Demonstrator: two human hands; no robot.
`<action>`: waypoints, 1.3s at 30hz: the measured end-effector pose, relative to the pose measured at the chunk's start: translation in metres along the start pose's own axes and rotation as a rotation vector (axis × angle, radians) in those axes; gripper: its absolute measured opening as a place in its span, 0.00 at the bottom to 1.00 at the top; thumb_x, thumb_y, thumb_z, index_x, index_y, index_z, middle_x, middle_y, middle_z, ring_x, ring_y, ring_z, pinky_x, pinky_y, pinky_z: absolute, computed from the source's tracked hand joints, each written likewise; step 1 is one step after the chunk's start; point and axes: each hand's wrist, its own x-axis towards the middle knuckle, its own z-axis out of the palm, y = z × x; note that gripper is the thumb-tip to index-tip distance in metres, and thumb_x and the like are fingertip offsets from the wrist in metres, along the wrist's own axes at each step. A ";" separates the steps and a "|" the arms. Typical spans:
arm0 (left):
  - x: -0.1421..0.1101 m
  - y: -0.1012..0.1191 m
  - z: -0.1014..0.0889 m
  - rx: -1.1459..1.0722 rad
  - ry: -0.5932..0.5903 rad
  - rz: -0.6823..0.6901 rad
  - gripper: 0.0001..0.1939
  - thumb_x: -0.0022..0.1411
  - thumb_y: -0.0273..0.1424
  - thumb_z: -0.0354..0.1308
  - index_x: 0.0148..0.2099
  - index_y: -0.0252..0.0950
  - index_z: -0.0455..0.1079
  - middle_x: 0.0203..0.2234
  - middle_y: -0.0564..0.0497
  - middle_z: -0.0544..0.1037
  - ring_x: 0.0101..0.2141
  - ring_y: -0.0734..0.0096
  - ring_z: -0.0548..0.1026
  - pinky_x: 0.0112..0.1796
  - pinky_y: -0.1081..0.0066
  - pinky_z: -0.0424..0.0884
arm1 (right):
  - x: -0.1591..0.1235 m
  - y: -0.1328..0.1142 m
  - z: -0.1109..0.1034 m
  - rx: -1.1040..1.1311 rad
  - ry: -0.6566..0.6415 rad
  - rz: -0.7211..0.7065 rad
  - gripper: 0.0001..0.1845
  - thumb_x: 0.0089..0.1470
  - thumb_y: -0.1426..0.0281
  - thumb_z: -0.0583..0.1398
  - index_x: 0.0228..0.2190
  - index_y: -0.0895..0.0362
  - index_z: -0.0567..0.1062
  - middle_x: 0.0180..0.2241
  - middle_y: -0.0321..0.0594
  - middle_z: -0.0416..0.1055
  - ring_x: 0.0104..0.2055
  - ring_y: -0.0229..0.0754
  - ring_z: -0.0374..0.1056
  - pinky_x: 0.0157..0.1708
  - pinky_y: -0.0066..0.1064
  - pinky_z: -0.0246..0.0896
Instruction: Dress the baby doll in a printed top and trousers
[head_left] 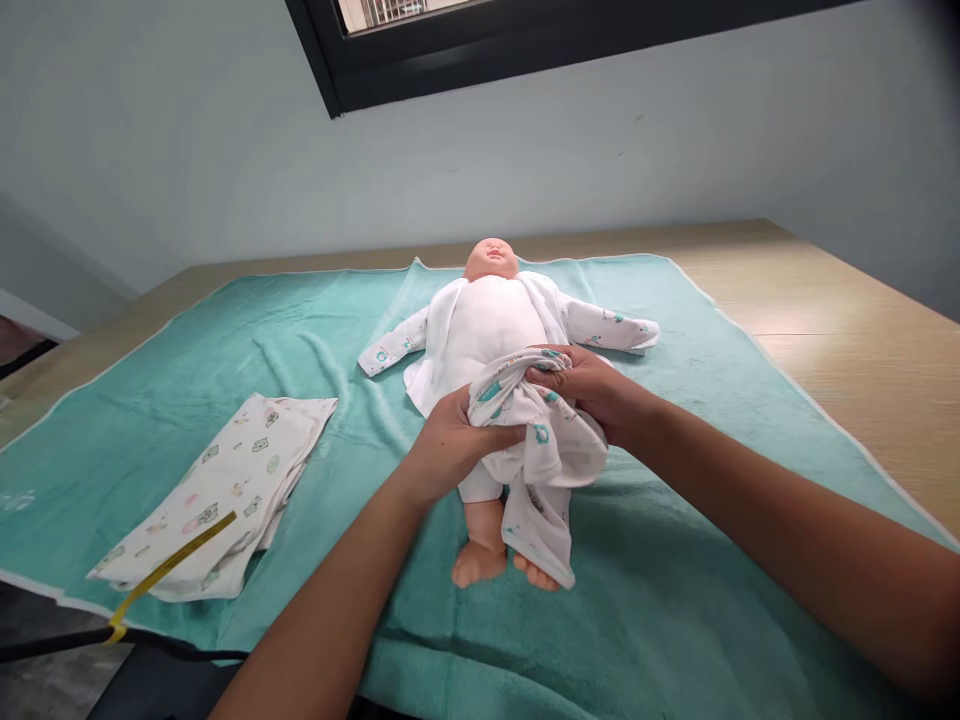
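A baby doll [491,320] lies on its back on a teal blanket [330,330], head toward the wall. Its arms are in the printed sleeves of a white baby jacket [442,345], which lies spread open at the front. Above the doll's legs, my left hand [454,440] and my right hand [581,385] both grip bunched white printed baby pants [551,450]. One pant leg hangs down over one of the doll's feet; the other foot [480,560] is bare and in sight. The pants' waist is gathered between my fingers.
A folded printed white cloth [225,490] lies on the blanket at the left. A black cord with a yellow tie [150,590] crosses the lower left. Wooden tabletop [832,340] shows past the blanket, with a wall and dark window frame [480,50] behind.
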 end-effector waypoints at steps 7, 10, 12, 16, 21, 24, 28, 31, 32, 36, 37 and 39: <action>0.008 -0.003 -0.002 -0.344 0.059 0.091 0.17 0.50 0.29 0.67 0.44 0.34 0.76 0.41 0.46 0.81 0.44 0.57 0.77 0.46 0.64 0.70 | 0.000 0.001 0.001 -0.081 -0.101 0.040 0.25 0.54 0.54 0.65 0.43 0.61 0.77 0.36 0.44 0.77 0.35 0.41 0.73 0.33 0.28 0.68; 0.008 -0.002 -0.002 -0.356 0.084 0.107 0.16 0.50 0.30 0.67 0.43 0.34 0.76 0.40 0.46 0.81 0.43 0.58 0.78 0.44 0.64 0.71 | 0.001 -0.007 -0.001 -0.220 -0.248 0.049 0.31 0.46 0.49 0.68 0.41 0.63 0.77 0.36 0.44 0.76 0.37 0.42 0.72 0.31 0.26 0.66; 0.007 -0.001 -0.001 -0.333 0.078 0.099 0.17 0.52 0.33 0.67 0.44 0.34 0.75 0.40 0.45 0.81 0.42 0.58 0.78 0.44 0.64 0.71 | 0.000 -0.014 -0.001 -0.335 -0.331 0.082 0.30 0.39 0.55 0.73 0.39 0.62 0.77 0.36 0.41 0.76 0.37 0.42 0.72 0.31 0.26 0.66; 0.003 0.001 0.003 -0.248 0.039 0.100 0.19 0.56 0.37 0.66 0.47 0.34 0.75 0.42 0.45 0.80 0.44 0.57 0.77 0.46 0.64 0.70 | -0.002 -0.019 0.003 -0.437 -0.293 0.195 0.15 0.41 0.66 0.72 0.32 0.60 0.78 0.30 0.35 0.75 0.33 0.40 0.72 0.32 0.28 0.67; -0.001 0.002 0.001 -0.174 0.007 0.123 0.20 0.58 0.41 0.64 0.51 0.36 0.74 0.45 0.45 0.79 0.48 0.56 0.75 0.48 0.63 0.69 | -0.001 -0.001 0.003 -0.166 -0.050 0.121 0.13 0.44 0.68 0.70 0.34 0.59 0.79 0.30 0.36 0.77 0.33 0.40 0.73 0.34 0.29 0.68; -0.003 0.003 0.000 -0.131 -0.023 0.107 0.27 0.53 0.43 0.68 0.53 0.37 0.73 0.46 0.45 0.79 0.47 0.55 0.75 0.46 0.64 0.70 | 0.000 0.007 0.003 -0.002 0.015 0.044 0.16 0.45 0.68 0.70 0.38 0.59 0.79 0.32 0.39 0.78 0.33 0.42 0.74 0.32 0.29 0.68; -0.004 0.004 0.006 -0.023 0.081 0.104 0.24 0.51 0.35 0.70 0.50 0.37 0.74 0.42 0.48 0.79 0.44 0.59 0.75 0.44 0.67 0.70 | -0.001 0.006 0.007 0.060 0.049 0.026 0.18 0.45 0.70 0.70 0.40 0.58 0.79 0.34 0.40 0.79 0.32 0.42 0.74 0.32 0.30 0.69; -0.003 0.004 0.011 -0.007 0.198 0.129 0.16 0.55 0.34 0.66 0.46 0.36 0.75 0.38 0.50 0.79 0.41 0.62 0.75 0.42 0.68 0.70 | -0.002 0.002 0.011 0.058 0.101 0.032 0.19 0.44 0.68 0.70 0.41 0.59 0.79 0.33 0.41 0.79 0.30 0.43 0.74 0.31 0.31 0.68; -0.003 0.004 0.012 -0.005 0.213 0.136 0.15 0.55 0.33 0.65 0.46 0.36 0.75 0.37 0.50 0.79 0.40 0.62 0.75 0.41 0.69 0.70 | -0.002 0.002 0.012 0.053 0.116 0.030 0.19 0.44 0.68 0.70 0.41 0.59 0.79 0.33 0.41 0.79 0.30 0.43 0.74 0.31 0.31 0.68; -0.001 0.003 0.010 0.018 0.211 0.159 0.14 0.54 0.32 0.64 0.44 0.36 0.75 0.33 0.51 0.78 0.38 0.62 0.75 0.41 0.68 0.70 | -0.001 -0.002 0.014 0.028 0.152 0.004 0.18 0.44 0.66 0.70 0.40 0.58 0.78 0.33 0.42 0.78 0.32 0.45 0.74 0.32 0.33 0.69; -0.001 0.003 0.009 0.024 0.215 0.166 0.13 0.54 0.31 0.64 0.43 0.36 0.75 0.32 0.51 0.78 0.38 0.62 0.74 0.41 0.69 0.69 | -0.002 -0.003 0.014 0.029 0.151 -0.001 0.17 0.45 0.66 0.70 0.38 0.58 0.78 0.32 0.42 0.78 0.32 0.46 0.74 0.32 0.33 0.69; -0.001 0.002 0.007 0.042 0.237 0.173 0.12 0.53 0.28 0.63 0.42 0.36 0.74 0.32 0.52 0.77 0.37 0.64 0.74 0.40 0.69 0.69 | -0.003 -0.006 0.015 0.032 0.118 0.000 0.13 0.46 0.64 0.69 0.33 0.58 0.78 0.29 0.41 0.76 0.31 0.45 0.73 0.32 0.33 0.68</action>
